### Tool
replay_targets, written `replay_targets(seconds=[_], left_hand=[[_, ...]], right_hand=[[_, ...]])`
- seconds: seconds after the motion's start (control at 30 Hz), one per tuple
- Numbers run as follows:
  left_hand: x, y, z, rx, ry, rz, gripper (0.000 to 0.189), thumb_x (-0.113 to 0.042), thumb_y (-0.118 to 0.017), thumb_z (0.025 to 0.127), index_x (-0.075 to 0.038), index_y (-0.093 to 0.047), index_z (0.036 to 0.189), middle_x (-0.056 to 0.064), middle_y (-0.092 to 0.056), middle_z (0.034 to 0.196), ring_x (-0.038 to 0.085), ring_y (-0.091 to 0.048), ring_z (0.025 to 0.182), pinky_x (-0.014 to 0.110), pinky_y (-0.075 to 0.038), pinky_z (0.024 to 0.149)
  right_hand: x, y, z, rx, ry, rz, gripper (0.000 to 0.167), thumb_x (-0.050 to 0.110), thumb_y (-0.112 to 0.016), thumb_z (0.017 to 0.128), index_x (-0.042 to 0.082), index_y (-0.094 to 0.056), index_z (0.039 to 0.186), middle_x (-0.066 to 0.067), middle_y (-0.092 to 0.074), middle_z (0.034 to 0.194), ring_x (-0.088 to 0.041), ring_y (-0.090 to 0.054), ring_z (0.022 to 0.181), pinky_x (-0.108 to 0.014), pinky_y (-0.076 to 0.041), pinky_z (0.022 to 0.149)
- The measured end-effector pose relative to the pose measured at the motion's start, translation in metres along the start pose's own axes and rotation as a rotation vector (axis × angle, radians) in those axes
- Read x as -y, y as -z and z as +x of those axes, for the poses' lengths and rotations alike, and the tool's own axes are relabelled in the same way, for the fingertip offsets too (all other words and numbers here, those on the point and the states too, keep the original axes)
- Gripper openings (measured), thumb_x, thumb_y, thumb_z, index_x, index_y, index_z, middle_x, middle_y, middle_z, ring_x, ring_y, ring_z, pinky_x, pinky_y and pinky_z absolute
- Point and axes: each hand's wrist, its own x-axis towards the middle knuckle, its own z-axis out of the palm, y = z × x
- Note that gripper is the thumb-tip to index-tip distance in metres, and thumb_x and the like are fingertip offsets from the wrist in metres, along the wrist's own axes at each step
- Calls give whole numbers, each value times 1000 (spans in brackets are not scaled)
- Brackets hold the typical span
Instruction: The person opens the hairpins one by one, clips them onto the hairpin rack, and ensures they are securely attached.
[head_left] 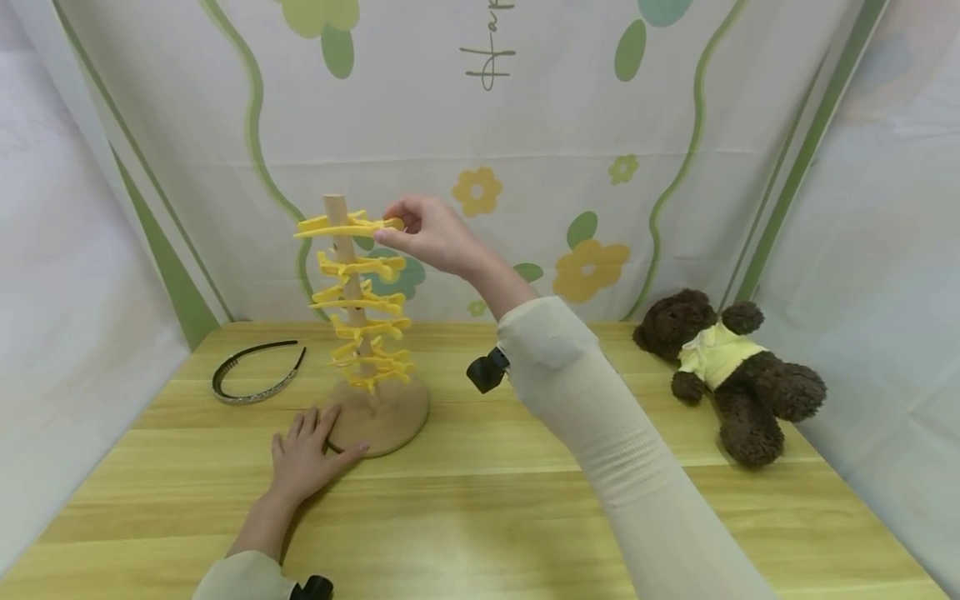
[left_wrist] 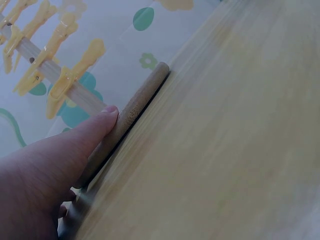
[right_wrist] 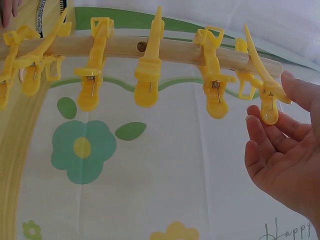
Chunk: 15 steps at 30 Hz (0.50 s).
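A wooden post (head_left: pixel 343 247) stands upright on a round wooden base (head_left: pixel 405 425), with several yellow spring clips clamped along it at different heights. At the top of the post, my right hand (head_left: pixel 431 233) pinches the rear end of the uppermost yellow spring clip (right_wrist: pixel 265 87) between thumb and fingers. That clip lies across the post, its long pointed jaw reaching past it. My left hand (head_left: pixel 307 458) rests low at the near left of the base, fingers spread. In the left wrist view, the left thumb (left_wrist: pixel 102 122) lies against the rim of the base (left_wrist: pixel 145 95).
A black headband (head_left: pixel 255 393) with a glittery band lies on the table (head_left: pixel 480 525) to the left of the base. On the right lies a brown teddy bear (head_left: pixel 731 367) in a yellow top. A printed curtain (head_left: pixel 540 108) closes off the back, with white cloth at both sides.
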Motion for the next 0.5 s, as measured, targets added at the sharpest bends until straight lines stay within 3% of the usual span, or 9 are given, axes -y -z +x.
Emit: replay_targets(seconds=[0.2,0.3,0.5], left_hand=[[-2,0,2,1,-6,0,86,-60,-52,73,-3,-30,133,32,-20,132,48,-11,120,66,1,85],[-1,2,2,16,-5,-6,87,-60,-52,73,-2,-28,133,33,-19,132,48,-11,119,67,1,84],[-1,16,5,79,-3,-43,89,-58,-50,76,1,-20,135,33,-20,131,49,-14,118,69,-3,82]], right_hand=[[-2,4,-5,-26,-13,23,45,29,-60,81,6,-48,118,-2,-51,110,-9,-49,92,-21,-40,76],[-5,11,-13,-59,10,-19,50,34,-57,82,8,-44,123,-2,-49,113,-9,-46,98,-23,-39,78],[-27,27,-51,-110,96,-282,57,38,-48,87,6,-34,131,-7,-37,131,-13,-30,120,-26,-24,95]])
